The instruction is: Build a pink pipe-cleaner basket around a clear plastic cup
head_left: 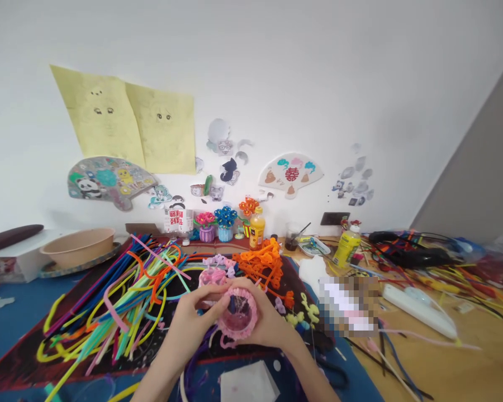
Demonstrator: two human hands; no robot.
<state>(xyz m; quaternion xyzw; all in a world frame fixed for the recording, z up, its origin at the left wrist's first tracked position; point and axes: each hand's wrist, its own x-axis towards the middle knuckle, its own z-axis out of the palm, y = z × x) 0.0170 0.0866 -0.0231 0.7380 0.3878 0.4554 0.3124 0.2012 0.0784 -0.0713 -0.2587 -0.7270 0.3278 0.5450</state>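
Between my two hands is a small round cup wrapped in pink pipe cleaner (237,335), its open mouth tilted toward me. My left hand (201,312) closes on its left side, with the thumb near the rim. Wrapped around the right side is my right hand (266,318); most of its fingers are hidden behind the cup. Just behind the hands lies a bunch of pink pipe-cleaner pieces (212,276). Orange twisted pipe cleaners (262,265) lie beyond my right hand, and yellow curled pieces (308,310) are to its right.
Loose coloured pipe cleaners (126,301) spread across the left. Behind stand pipe-cleaner flower pots (225,231), an orange bottle (257,229) and a yellow bottle (347,245). A white power strip (419,310) lies right; white paper (249,382) is in front. A beige basin (77,245) sits far left.
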